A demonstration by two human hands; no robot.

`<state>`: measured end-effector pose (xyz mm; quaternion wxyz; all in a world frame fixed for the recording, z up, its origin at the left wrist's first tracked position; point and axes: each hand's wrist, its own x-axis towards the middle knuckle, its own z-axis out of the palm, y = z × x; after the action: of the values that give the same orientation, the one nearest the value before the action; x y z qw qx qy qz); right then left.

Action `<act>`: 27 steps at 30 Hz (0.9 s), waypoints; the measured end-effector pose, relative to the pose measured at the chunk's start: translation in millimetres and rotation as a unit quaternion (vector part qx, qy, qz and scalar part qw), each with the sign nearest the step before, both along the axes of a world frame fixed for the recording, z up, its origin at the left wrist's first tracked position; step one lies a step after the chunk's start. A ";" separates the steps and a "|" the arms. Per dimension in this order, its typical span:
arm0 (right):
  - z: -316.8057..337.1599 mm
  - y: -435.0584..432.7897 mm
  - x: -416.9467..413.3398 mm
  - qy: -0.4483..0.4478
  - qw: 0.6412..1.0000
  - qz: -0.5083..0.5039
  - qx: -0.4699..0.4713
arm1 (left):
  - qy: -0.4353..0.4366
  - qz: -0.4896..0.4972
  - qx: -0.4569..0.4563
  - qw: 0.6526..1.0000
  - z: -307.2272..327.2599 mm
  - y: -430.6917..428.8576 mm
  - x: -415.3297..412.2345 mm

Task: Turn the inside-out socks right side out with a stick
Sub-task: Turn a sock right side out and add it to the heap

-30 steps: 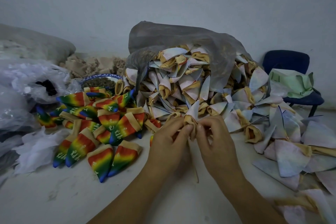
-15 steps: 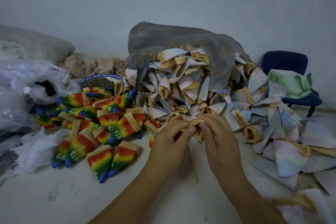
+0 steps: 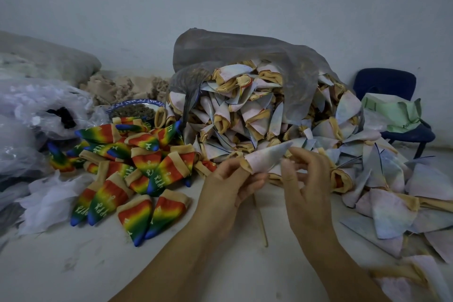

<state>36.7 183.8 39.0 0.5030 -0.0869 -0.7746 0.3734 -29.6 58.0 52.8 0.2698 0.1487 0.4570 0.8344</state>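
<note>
Head view, sock-turning station. Your left hand (image 3: 228,186) grips the tan cuff end of one pale inside-out sock (image 3: 266,158), with the fingers curled round it. The sock points right and slightly far as a taut cone. It is held above the table between your two hands, just near of the large heap.

The thin wooden stick (image 3: 261,222) emerges below the left hand and slants toward you over the white table (image 3: 73,265). Its upper part is hidden by the hand and the sock.

Your right hand (image 3: 306,179) sits just right of the sock's toe end, fingers loosely spread and gripping nothing. Whether a fingertip touches the fabric cannot be told.

Far of the hands, a heap of pale inside-out socks (image 3: 245,117) spills from a grey plastic bag (image 3: 245,56) and spreads to the right across the table. To the left lies a pile of rainbow socks (image 3: 137,167) with tan cuffs, right side out.

A blue-rimmed bowl (image 3: 137,109) stands far of that pile. Clear plastic bags (image 3: 36,110) lie at the far left. A blue chair (image 3: 387,86) at the far right carries a green bag (image 3: 392,113).
</note>
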 end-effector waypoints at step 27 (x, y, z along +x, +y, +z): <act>7.5 -15.1 -4.0 -0.081 0.990 0.077 -0.088 | -0.191 -0.171 0.095 0.962 -3.8 4.1 1.9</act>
<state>32.7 168.7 46.6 0.3985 -0.1006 -0.7813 0.4697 -27.7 62.1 49.0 0.4752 0.0874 0.2836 0.8283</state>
